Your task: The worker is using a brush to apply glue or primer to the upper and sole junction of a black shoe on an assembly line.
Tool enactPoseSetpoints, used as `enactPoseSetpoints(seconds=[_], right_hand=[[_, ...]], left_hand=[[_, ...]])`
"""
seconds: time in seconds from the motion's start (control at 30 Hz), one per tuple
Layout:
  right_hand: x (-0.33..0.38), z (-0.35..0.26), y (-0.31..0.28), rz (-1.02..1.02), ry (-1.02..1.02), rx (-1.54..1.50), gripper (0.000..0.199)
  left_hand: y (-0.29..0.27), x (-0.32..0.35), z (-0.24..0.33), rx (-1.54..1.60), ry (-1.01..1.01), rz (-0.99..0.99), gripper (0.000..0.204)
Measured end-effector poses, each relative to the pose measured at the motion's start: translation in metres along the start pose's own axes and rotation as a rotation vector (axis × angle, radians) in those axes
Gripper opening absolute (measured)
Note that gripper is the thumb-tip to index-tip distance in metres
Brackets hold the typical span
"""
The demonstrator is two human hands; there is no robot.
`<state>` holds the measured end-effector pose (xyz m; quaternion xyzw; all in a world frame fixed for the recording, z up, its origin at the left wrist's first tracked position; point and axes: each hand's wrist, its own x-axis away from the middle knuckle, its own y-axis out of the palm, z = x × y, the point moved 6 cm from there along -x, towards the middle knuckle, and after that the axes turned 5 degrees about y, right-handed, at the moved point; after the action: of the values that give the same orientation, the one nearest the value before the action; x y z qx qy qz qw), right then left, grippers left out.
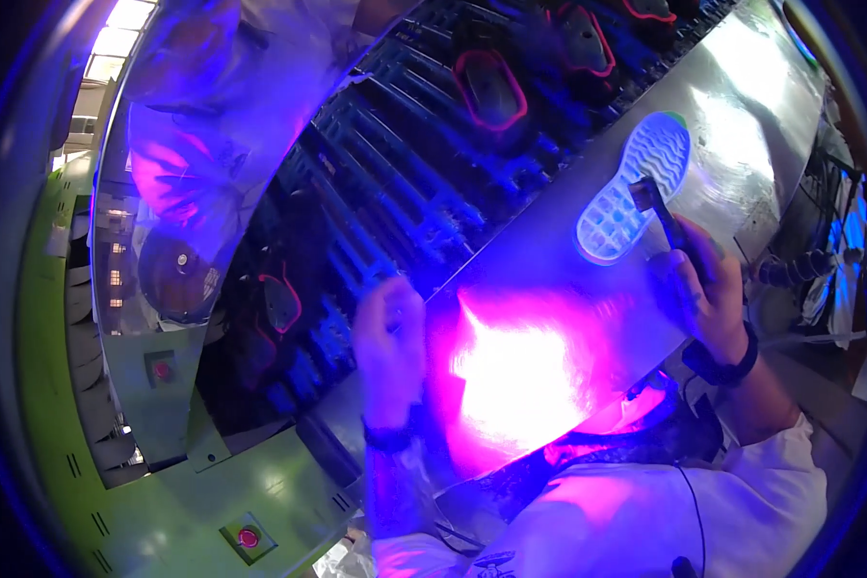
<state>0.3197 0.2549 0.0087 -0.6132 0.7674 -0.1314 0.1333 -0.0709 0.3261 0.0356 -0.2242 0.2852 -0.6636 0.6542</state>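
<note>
A pale shoe sole (636, 193) with a wavy and blocky tread lies on the metal tabletop (559, 255). My right hand (696, 279) is closed round the dark handle of a small brush (667, 214). The brush's brown bristle head is over the middle of the sole, seemingly touching it. My left hand (391, 323), a little blurred, is at the tabletop's edge beside the conveyor. Its fingers are curled in, and whatever they might hold is hidden.
Beyond the table edge runs a dark slatted conveyor (385, 183) carrying several dark shoe soles (491, 90) with glowing pink rims. A green machine frame (164, 520) with a red button (249, 538) stands at left. Another person (212, 125) is across the conveyor. Bright pink light (520, 380) floods the near tabletop.
</note>
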Motion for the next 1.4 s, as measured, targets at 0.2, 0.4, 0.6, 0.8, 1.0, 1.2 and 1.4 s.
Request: enactPoseSetpoints(seconds=[0.2,0.4,0.6,0.8,1.0,1.2,1.4], right_hand=[[0.001,0.003,-0.002,-0.016,-0.002,0.047,0.037],[-0.002,0.024,-0.003,0.067,-0.076,0.040,0.039],[0.007,0.079,-0.014,0.066,0.062,-0.148,0.041],[-0.006,0.071,-0.007,-0.042,0.108,-0.094,0.044],[-0.009,0.058,-0.006,0.059,0.154,-0.208,0.034],[0.036,-0.054,0.046,-0.409,-0.124,-0.073,0.039],[0.104,-0.098,0.123,-0.390,-0.478,-0.015,0.042]], left_hand=[[-0.044,-0.161,-0.078,-0.475,0.226,0.009,0.033],[-0.064,-0.236,-0.119,-0.972,0.157,0.023,0.063],[-0.042,-0.209,-0.121,-0.915,0.067,-0.100,0.087],[-0.037,-0.132,-0.024,-0.762,0.287,-0.202,0.095],[-0.094,0.004,0.052,-0.441,0.443,0.287,0.107],[-0.066,0.149,0.083,0.210,0.508,0.634,0.111],[0.027,0.269,-0.021,0.205,0.131,0.450,0.108]])
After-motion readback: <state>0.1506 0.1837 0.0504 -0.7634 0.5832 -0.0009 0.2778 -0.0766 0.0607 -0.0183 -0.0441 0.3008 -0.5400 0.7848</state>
